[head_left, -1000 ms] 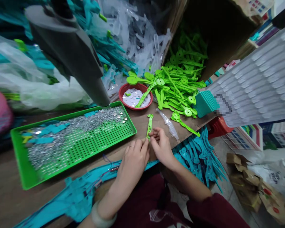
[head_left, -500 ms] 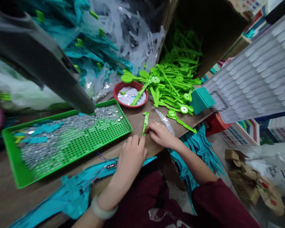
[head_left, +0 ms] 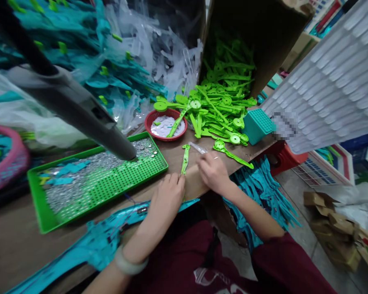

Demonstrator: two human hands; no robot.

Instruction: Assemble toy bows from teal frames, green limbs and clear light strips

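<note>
My left hand (head_left: 169, 194) is closed on the lower end of a slim bright-green plastic part (head_left: 186, 157), which lies on the table with its rounded head pointing away from me. Just to the right, my right hand (head_left: 213, 170) has its fingers curled over a clear plastic piece (head_left: 198, 147); only the far tip of that piece shows. A turquoise plastic part (head_left: 104, 241) with thin wires and a small metal cylinder lies along the table edge, partly under my left forearm.
A green perforated tray (head_left: 125, 175) holds small silvery pieces. Behind stand a red basket (head_left: 146, 127) of white pieces and a heap of green parts (head_left: 223, 110). A grey tool (head_left: 88, 110) hangs over the tray. A teal block (head_left: 257, 125) stands right; turquoise parts (head_left: 260, 196) hang below.
My right hand has moved right, off the green part and onto the clear piece, covering most of it. My left hand stays at the green part. The view has shifted slightly.
</note>
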